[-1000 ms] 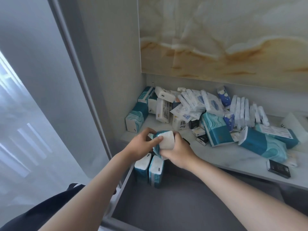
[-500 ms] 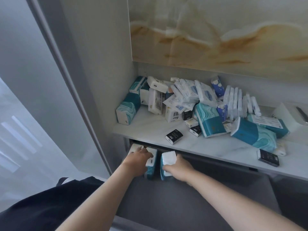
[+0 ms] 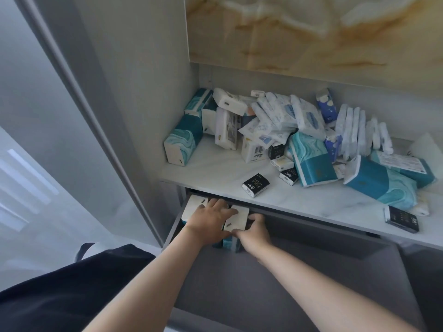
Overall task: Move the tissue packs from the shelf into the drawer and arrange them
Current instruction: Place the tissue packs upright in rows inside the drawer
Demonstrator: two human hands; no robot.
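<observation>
Right, head view only. A row of teal packs [image 3: 194, 207] stands upright, white ends up, in the back-left corner of the open grey drawer [image 3: 275, 291], just under the shelf [image 3: 215, 168] edge. Left hand [image 3: 211, 219] lies flat on top of the row, fingers straight and slightly spread, pressing down, thumb reaching onto the end pack [image 3: 236, 218]. Right hand [image 3: 254, 232] grips that end pack: fingers curled round its right side, thumb at its front edge. So the pack sits between right thumb and fingers, with the left palm above. The shelf holds a loose pile of tissue packs [image 3: 287, 125]; a small black pack [image 3: 255, 185] lies apart near the front edge.
</observation>
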